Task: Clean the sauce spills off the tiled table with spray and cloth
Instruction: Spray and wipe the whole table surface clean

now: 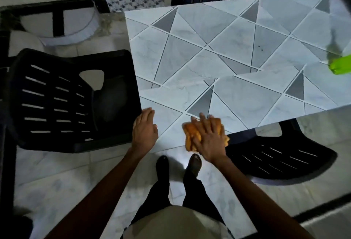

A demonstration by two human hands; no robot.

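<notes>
At the near edge of the tiled table (190, 49), just in front of me, the orange cloth (190, 136) lies bunched directly under my right hand (209, 140). This hand is flat on top of it, the fingers straight and a little spread, pressing down; they are not curled around it. The cloth shows on the left side of the hand and a bit beyond the fingertips, and its near part hangs over the table edge. My left hand (144, 130) rests on the near left corner of the table, apart from the cloth. It is also open, with the fingers straight and close together, and it holds nothing. The green spray bottle (340, 67) is on the table far to my right, well apart from both hands; it is blurred and cut by the border of the view. A few small dark specks (260, 48) sit on a tile toward the far side. A black plastic chair (72, 102) stands just beside the left edge of the table, and another black chair (281, 159) is partly under the near edge at my right.
</notes>
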